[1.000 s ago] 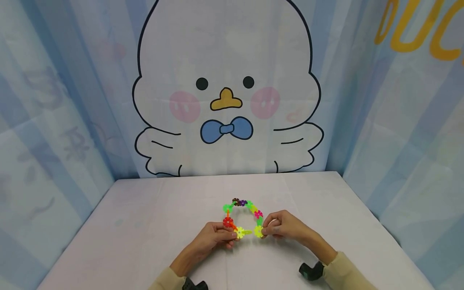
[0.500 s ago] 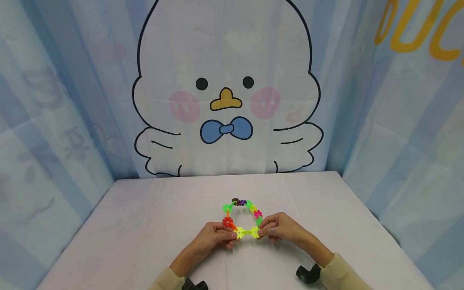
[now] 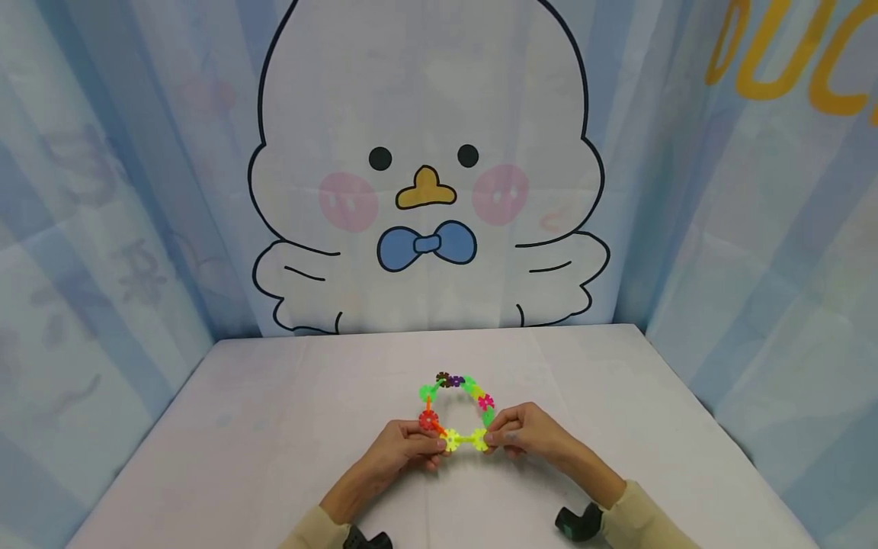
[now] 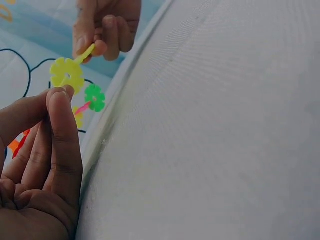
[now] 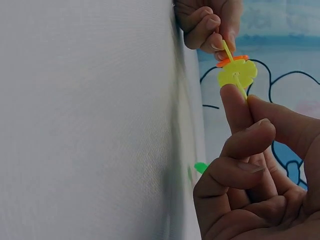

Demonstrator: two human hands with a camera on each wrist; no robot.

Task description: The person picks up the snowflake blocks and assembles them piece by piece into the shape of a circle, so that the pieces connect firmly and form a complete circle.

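Note:
Several colourful plastic snowflake discs are joined into a ring held over the white table in the head view, with a red disc (image 3: pixel 428 420) at its left and a pink disc (image 3: pixel 486 402) at its right. My left hand (image 3: pixel 406 445) pinches a yellow disc (image 3: pixel 451 440) at the near left. Opposite it, my right hand (image 3: pixel 527 431) pinches another yellow disc (image 3: pixel 479 439). Between the two, a middle yellow disc (image 5: pixel 239 74) faces the right wrist camera, its slots meeting its neighbours. Fingertips partly cover both pinched discs. Beyond them, a green disc (image 4: pixel 94 97) shows in the left wrist view.
The white-covered table (image 3: pixel 309 396) reaches back to a curtain (image 3: pixel 425 297) printed with a cartoon duck. More curtain hangs at both sides. Black wrist devices sit at both sleeves, one (image 3: pixel 578 523) by the right wrist.
My right hand has moved left with its yellow disc, and the gap to the middle yellow disc has closed. My left hand has stayed nearly still, keeping its pinch.

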